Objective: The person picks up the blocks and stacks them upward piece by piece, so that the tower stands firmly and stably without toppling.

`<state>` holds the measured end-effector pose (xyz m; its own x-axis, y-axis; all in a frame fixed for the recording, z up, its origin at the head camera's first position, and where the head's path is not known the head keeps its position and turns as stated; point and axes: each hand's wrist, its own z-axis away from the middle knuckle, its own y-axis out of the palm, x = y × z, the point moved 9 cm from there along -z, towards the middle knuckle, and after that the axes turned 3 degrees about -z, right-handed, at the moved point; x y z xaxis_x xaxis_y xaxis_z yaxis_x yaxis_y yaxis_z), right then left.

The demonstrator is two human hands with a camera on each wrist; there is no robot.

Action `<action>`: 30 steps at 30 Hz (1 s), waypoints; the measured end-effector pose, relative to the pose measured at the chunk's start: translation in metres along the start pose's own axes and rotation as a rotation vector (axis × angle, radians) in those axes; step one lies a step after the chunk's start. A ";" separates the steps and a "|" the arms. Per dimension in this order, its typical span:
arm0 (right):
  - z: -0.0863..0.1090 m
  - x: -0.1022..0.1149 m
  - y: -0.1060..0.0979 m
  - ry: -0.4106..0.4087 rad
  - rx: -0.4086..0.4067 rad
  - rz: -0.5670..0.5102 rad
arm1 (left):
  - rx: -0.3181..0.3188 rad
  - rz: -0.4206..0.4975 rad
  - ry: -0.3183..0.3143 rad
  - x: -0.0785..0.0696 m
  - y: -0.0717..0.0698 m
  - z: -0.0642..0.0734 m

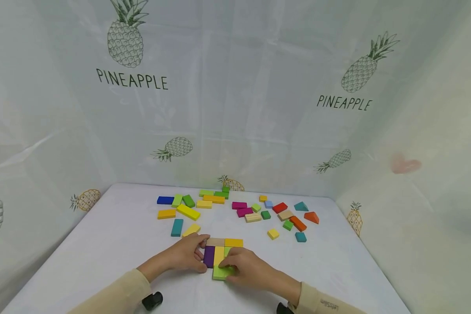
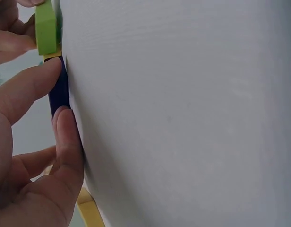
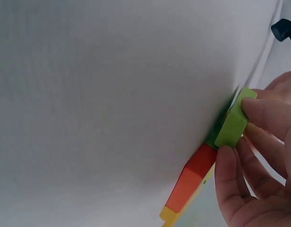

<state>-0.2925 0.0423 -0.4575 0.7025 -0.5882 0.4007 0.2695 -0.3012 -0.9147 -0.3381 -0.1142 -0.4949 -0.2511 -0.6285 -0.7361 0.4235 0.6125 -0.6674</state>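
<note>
Flat coloured blocks lie side by side in a small group on the white table. My left hand (image 1: 189,253) is at the group's left side, thumb and a finger pinching the purple block (image 1: 209,256) near its ends; another fingertip reaches the beige block (image 1: 216,242). My right hand (image 1: 249,268) pinches a light green block (image 3: 235,120) between thumb and fingers at the group's near edge. In the right wrist view, a darker green block (image 3: 215,132) shows behind it, beside a red block (image 3: 190,177). A yellow block (image 1: 218,255) and an orange-yellow block (image 1: 233,242) belong to the group.
Behind the group, loose blocks are scattered, including a teal one (image 1: 177,227), a long yellow one (image 1: 188,212) and a dark blue one (image 1: 165,200). Further right lie a red-orange triangle (image 1: 312,217) and a small yellow block (image 1: 273,233). A pineapple-print curtain (image 1: 235,109) surrounds the table.
</note>
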 end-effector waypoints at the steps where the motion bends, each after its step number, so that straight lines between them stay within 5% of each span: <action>1: 0.000 0.001 0.001 -0.008 -0.004 0.012 | 0.001 0.004 0.000 0.000 0.000 0.000; 30: -0.001 0.013 0.004 -0.143 -0.050 0.129 | 0.048 0.003 0.015 0.003 -0.002 0.001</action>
<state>-0.2825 0.0325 -0.4560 0.8165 -0.5128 0.2652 0.1402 -0.2694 -0.9528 -0.3383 -0.1175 -0.4956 -0.2627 -0.6192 -0.7400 0.4651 0.5907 -0.6594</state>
